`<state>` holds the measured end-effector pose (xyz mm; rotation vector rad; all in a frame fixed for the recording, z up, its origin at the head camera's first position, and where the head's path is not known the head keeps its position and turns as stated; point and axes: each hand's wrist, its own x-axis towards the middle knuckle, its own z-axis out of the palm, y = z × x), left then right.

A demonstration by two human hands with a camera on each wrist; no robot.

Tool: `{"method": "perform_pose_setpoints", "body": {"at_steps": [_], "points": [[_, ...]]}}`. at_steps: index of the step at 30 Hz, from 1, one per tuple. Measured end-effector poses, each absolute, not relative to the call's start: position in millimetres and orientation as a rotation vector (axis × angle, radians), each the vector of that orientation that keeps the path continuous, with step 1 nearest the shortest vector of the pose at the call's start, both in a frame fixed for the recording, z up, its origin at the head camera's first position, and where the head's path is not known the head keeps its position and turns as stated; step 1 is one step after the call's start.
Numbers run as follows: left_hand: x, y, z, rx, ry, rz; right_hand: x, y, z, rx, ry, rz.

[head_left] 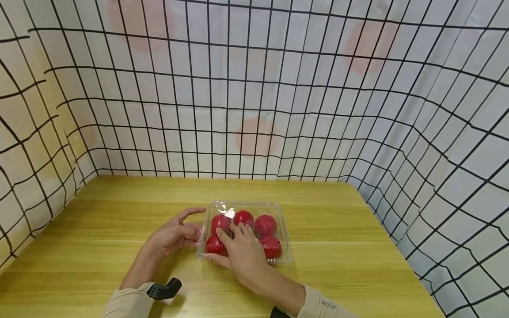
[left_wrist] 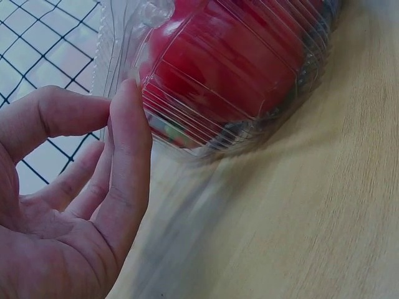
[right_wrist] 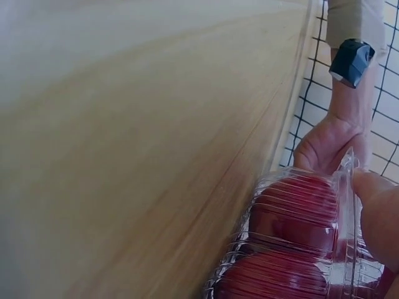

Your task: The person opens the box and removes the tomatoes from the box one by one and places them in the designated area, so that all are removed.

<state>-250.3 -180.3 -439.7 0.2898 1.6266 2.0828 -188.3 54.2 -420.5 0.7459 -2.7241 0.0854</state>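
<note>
A clear plastic clamshell box with ribbed walls lies on the table, its lid lowered over several smooth, round red fruits. My left hand is at the box's left side, with thumb and index finger pinching at the rim; the wrist view shows the thumb tip right on the plastic edge. From the front, my right hand lies across the lid with its fingers stretched out, covering part of the fruit. Its thumb reaches the rim at the near left corner.
Yellowish wooden table all around the box. A white sheet with a black grid encloses the back and both sides. Beige sleeves and a black wrist strap on the left arm stay near the front.
</note>
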Motion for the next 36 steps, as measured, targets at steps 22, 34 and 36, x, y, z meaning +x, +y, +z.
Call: {"method": "perform_pose_setpoints", "body": {"at_steps": [22,34,36], "points": [[-250,-181,-439,0.269,1.63,2.085,-188,46,-417,0.717,-2.816,0.154],[-249,-181,-439,0.26,1.675,2.064,-187,41,-418,0.703,-2.8,0.137],[-249,-182,-439,0.262,1.673,2.064,-187,41,-419,0.7,-2.782,0.149]]}}
